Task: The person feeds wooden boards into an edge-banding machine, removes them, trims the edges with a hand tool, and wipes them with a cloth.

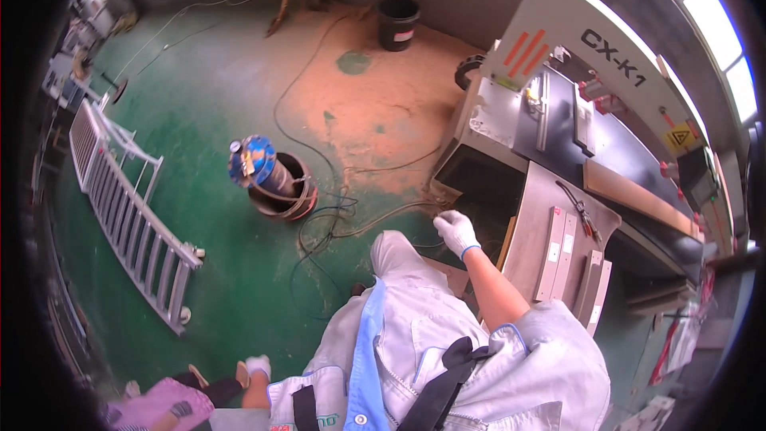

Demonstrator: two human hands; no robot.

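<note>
My right hand [456, 233], in a white glove with a blue cuff, hangs out in front of my right leg, fingers curled in and nothing visible in them. Below it in the picture, beside my forearm, a brown board [520, 249] carries several grey-brown strips [556, 254] with white labels and a short dark cable [581, 211]. My left hand [258, 365], also white-gloved, is low at my left side, small in the picture. Its fingers are too unclear to read. A tan piece [242, 373] appears close beside it; I cannot tell whether they touch.
A large grey machine [511, 108] with a dark bed stands at right. Ahead, hoses [343, 206] tangle near a bucket [302, 199] holding a blue-topped tank [259, 161]. A wheeled metal rack [140, 223] is left. A person in pink [155, 405] is lower left; a black bucket [398, 22] stands far back.
</note>
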